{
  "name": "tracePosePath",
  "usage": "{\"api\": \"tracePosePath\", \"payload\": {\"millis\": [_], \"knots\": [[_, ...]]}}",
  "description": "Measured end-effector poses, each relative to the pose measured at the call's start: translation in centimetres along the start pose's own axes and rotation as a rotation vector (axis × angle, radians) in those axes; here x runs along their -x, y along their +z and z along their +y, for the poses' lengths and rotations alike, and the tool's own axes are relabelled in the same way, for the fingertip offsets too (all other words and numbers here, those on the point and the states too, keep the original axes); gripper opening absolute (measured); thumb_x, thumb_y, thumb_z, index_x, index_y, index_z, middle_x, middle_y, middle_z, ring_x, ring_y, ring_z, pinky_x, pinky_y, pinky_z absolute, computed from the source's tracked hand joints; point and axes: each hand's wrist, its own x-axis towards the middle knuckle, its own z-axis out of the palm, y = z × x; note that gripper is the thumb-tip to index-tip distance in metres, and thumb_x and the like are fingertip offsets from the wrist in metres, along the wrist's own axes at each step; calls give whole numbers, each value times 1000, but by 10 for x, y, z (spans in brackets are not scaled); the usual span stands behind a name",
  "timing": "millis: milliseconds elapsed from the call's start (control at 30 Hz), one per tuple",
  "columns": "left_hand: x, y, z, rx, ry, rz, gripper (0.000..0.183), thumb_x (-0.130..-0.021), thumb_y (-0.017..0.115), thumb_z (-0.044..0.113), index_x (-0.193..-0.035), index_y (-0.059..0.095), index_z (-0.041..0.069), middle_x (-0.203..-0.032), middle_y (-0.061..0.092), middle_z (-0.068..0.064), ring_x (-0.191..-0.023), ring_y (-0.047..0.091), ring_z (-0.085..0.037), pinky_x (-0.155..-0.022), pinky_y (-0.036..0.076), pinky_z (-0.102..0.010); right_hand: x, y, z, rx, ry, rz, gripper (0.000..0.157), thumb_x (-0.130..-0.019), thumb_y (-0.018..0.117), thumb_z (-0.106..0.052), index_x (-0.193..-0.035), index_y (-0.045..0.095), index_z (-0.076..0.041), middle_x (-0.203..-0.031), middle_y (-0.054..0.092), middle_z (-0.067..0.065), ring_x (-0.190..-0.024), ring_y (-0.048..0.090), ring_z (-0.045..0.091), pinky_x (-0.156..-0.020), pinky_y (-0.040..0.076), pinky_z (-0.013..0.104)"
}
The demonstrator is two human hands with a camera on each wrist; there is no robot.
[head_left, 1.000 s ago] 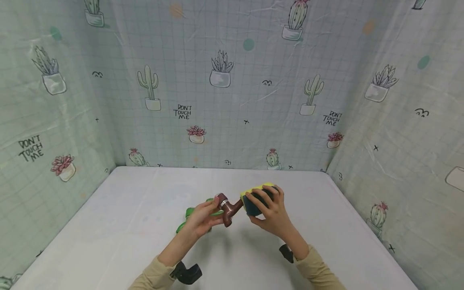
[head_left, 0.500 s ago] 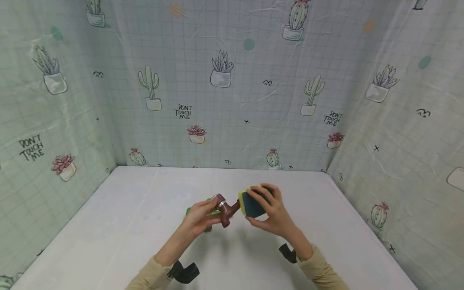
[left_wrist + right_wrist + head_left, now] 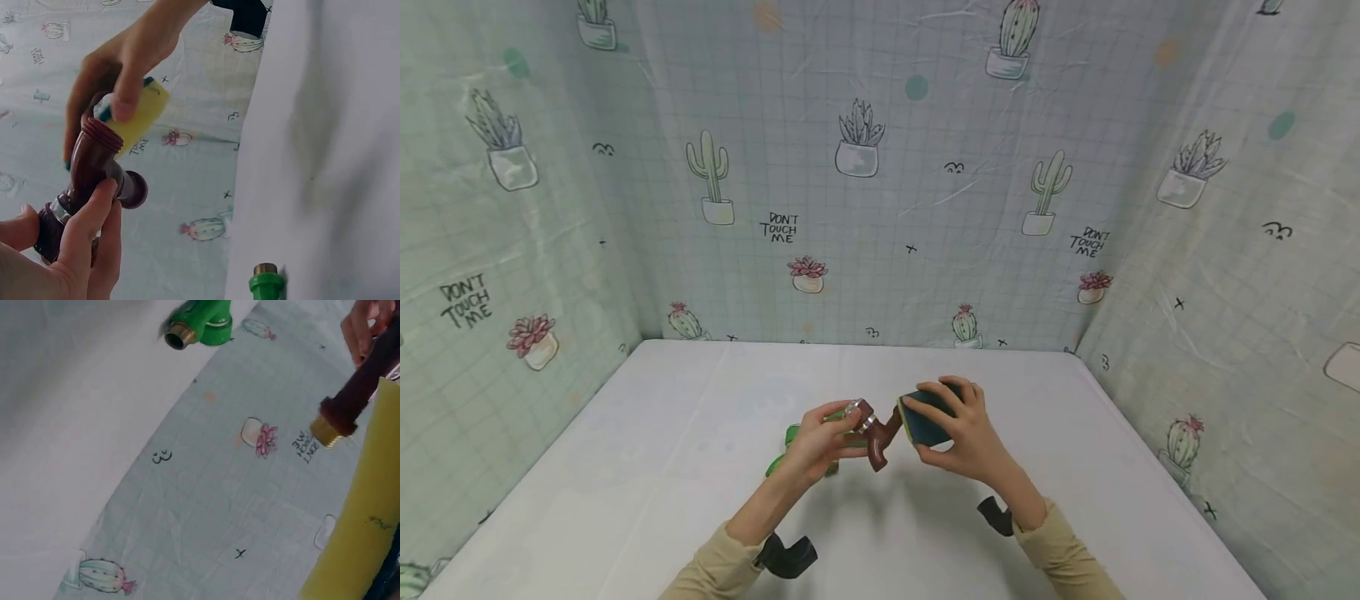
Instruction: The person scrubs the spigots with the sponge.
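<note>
My left hand (image 3: 816, 442) pinches a brown tap (image 3: 877, 442) by its handle end, between thumb and fingers, above the table. The tap's brass threaded end (image 3: 328, 431) shows in the right wrist view. My right hand (image 3: 966, 437) grips a sponge (image 3: 927, 419), yellow with a dark green scouring side, close beside the tap's far arm. In the left wrist view the sponge's yellow side (image 3: 147, 115) lies behind the tap; whether they touch I cannot tell. Partly hidden behind my left hand, a green tap with a brass end (image 3: 209, 322) lies on the table.
Both hands are over a white table (image 3: 662, 467). Cloth walls (image 3: 880, 208) printed with cacti stand around its back and sides. A black curved mount (image 3: 788, 557) hangs at the left wrist, and another black mount (image 3: 996, 515) at the right.
The sponge has turned in my right hand, its dark side now facing the head camera and less yellow showing. My left hand has tilted the brown tap slightly and shifted it a little right.
</note>
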Motion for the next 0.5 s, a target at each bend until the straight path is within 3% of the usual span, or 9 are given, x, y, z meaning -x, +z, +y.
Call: {"api": "tracePosePath", "payload": {"millis": [133,267,400,500], "knots": [[-1,1,0,-42,33,34,44,-87,57,15,-121,41,-8,-89,61,-4,-77,66,-15,-72,55,-42,-2,-3,-15,-120,5,-13,51,-79,55,-48,-124,52,-24,-125,48,5,-114,35,29,-82,38,49],[-1,6,1,-88,56,75,39,-87,57,12,-119,42,-5,-94,56,-11,-77,64,-16,-72,55,-42,-2,1,-29,-117,-46,-49,51,-78,55,-49,-124,52,-26,-125,48,4,-112,37,28,-83,36,48],[0,7,3,-73,73,92,35,-87,56,10,-116,42,-6,-88,57,-9,-76,65,-17,-73,54,-44,2,3,-18,-43,-25,-59,53,-76,58,-49,-124,52,-27,-123,49,4,-111,37,27,-82,35,48],[1,5,4,0,68,78,31,-87,57,12,-110,44,-5,-84,60,-4,-75,66,-17,-74,53,-44,6,2,-7,-37,34,-47,53,-76,59,-47,-123,53,-26,-122,49,4,-110,36,26,-80,33,48]]}}
